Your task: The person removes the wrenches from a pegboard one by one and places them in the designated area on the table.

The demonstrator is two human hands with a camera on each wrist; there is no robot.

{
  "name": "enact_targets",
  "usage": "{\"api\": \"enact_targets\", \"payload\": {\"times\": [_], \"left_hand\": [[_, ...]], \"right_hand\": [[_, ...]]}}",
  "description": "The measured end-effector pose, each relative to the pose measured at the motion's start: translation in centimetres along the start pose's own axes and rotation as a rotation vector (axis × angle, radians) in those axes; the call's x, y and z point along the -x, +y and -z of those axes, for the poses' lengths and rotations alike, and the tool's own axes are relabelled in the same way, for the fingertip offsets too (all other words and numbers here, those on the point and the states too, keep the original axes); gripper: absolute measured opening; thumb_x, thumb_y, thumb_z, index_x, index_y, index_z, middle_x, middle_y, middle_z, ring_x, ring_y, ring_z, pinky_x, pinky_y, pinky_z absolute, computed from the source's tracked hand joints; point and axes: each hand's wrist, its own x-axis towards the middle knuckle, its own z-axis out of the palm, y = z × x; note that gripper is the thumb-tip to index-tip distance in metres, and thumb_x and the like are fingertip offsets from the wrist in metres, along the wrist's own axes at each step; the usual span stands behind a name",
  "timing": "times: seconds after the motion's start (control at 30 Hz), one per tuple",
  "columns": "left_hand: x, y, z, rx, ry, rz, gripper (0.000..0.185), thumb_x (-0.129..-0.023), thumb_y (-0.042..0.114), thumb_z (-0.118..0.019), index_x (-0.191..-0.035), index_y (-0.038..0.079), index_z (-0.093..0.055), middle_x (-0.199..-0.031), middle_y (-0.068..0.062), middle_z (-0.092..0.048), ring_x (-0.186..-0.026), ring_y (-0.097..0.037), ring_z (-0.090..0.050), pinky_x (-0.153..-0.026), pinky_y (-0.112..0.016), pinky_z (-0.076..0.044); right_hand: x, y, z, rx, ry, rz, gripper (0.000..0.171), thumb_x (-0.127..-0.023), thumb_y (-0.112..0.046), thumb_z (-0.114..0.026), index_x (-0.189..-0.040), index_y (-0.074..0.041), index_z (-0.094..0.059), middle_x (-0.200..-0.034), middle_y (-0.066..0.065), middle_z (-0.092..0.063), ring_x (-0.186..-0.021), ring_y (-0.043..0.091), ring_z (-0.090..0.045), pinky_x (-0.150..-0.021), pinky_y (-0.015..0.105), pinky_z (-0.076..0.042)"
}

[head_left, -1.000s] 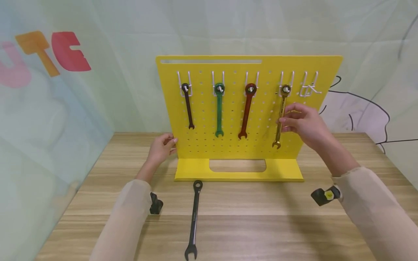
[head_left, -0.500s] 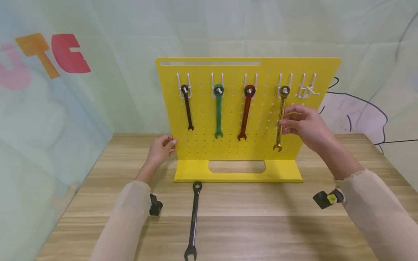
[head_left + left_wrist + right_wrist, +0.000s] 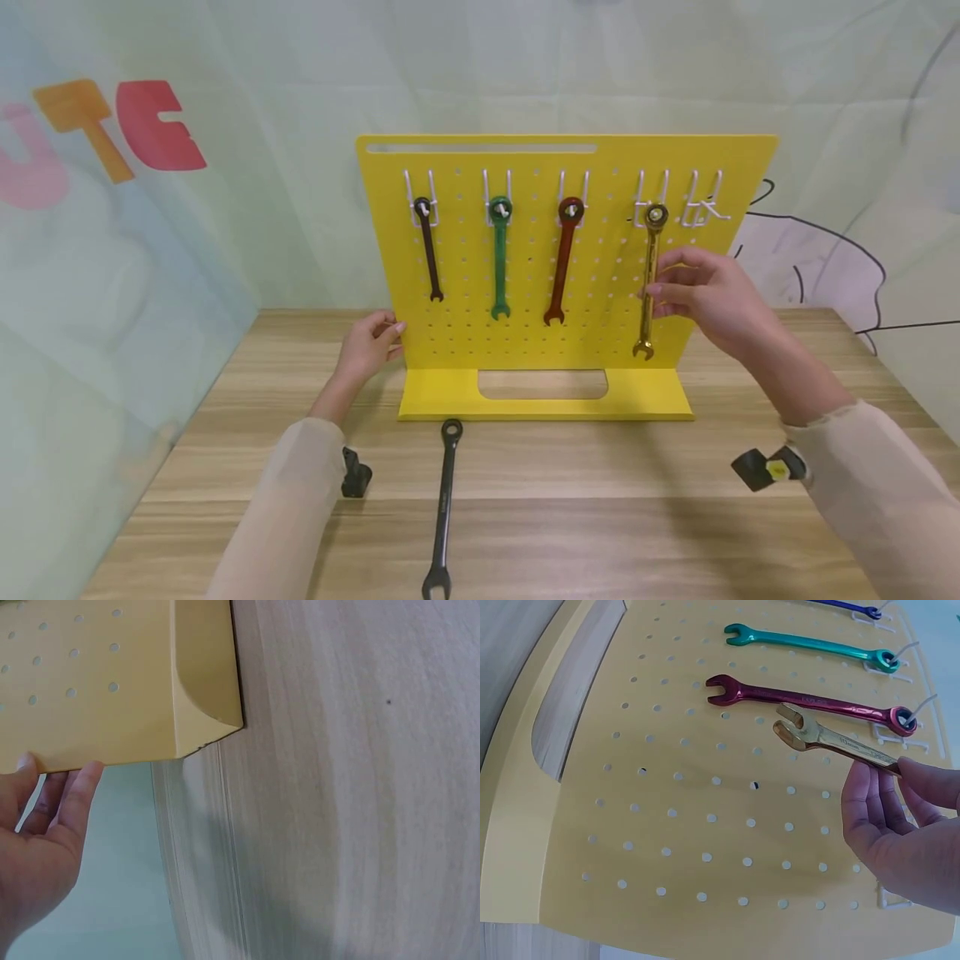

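My right hand (image 3: pixel 712 296) pinches the shaft of a gold combination wrench (image 3: pixel 648 283) between thumb and fingers, in front of the yellow pegboard (image 3: pixel 536 342). The wrench's ring end is up, close to its white hook; whether the hook tip is still inside the ring I cannot tell. Its open end (image 3: pixel 799 731) stands away from the board in the right wrist view. At the board's left edge my left hand (image 3: pixel 367 343) grips the rim, thumb at the front; the left wrist view shows this hand (image 3: pixel 52 825) at the edge too.
Dark (image 3: pixel 431 254), green (image 3: pixel 500 262) and red (image 3: pixel 562 267) wrenches hang on hooks to the left. A bare double hook (image 3: pixel 705 208) sits at the far right. A larger black wrench (image 3: pixel 444 508) lies on the wooden table (image 3: pixel 570 525) before the board.
My right hand has drawn the gold wrench slightly down, to the right and outward, so its ring sits lower against the hook. The left hand keeps its grip on the board.
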Motion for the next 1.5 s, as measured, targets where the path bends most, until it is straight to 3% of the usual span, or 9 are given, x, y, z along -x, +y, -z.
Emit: {"api": "enact_targets", "payload": {"times": [0.3,0.73,1.3,1.5], "left_hand": [[0.0,0.0,0.0,0.008,-0.002,0.006,0.021,-0.097,0.015,-0.044,-0.105,-0.003,-0.051,-0.104,-0.019,-0.053,-0.095,-0.028,-0.052,-0.080,-0.034,-0.054],[0.0,0.0,0.0,0.013,-0.002,0.007,0.021,-0.097,0.015,-0.045,-0.105,-0.003,-0.050,-0.105,-0.019,-0.054,-0.095,-0.028,-0.052,-0.080,-0.033,-0.054],[0.1,0.1,0.0,0.019,-0.002,0.009,0.022,-0.097,0.016,-0.045,-0.105,-0.004,-0.051,-0.105,-0.019,-0.053,-0.094,-0.027,-0.051,-0.082,-0.037,-0.053],[0.0,0.0,0.1,0.011,-0.007,0.009,0.022,-0.097,0.016,-0.044,-0.105,-0.004,-0.051,-0.106,-0.020,-0.053,-0.097,-0.030,-0.052,-0.082,-0.037,-0.054]], "right_hand": [[0.9,-0.4,-0.4,0.059,0.004,-0.012,0.016,-0.091,0.001,-0.053,-0.106,0.001,-0.047,-0.088,0.006,-0.059,-0.077,0.020,-0.059,-0.071,0.027,-0.055],[1.4,0.7,-1.3,0.107,-0.071,0.021,0.018,-0.089,0.001,-0.056,-0.105,0.005,-0.048,-0.086,0.008,-0.059,-0.074,0.019,-0.060,-0.071,0.027,-0.055],[1.5,4.3,-4.4,0.012,-0.205,-0.084,0.016,-0.087,0.004,-0.056,-0.099,0.008,-0.047,-0.083,0.013,-0.057,-0.074,0.026,-0.060,-0.075,0.041,-0.055],[1.6,5.5,-5.9,-0.066,-0.229,-0.105,0.015,-0.087,0.008,-0.054,-0.099,0.011,-0.045,-0.080,0.013,-0.053,-0.073,0.025,-0.057,-0.071,0.038,-0.056]]}}
